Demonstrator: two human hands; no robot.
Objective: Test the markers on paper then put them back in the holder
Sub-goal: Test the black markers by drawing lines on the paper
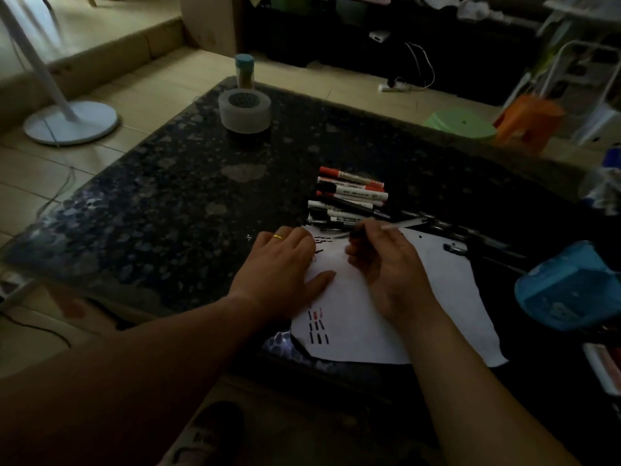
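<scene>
A white sheet of paper (437,297) lies on the dark stone table, with short black and red test strokes near its front left corner and more at its far edge. My left hand (282,267) lies flat on the paper's left side, fingers straight. My right hand (386,260) grips a thin marker (400,225), its dark tip pointing left over the paper's far edge. A pile of red and black markers (349,196) lies just beyond the paper. A blue holder (568,287) lies on its side at the right.
A white tape-like roll (244,111) and a jar with a blue lid (244,71) stand at the table's far left. More dark pens (470,237) lie right of the paper. The table's front edge runs close below the paper. A fan base, green and orange stools stand on the floor.
</scene>
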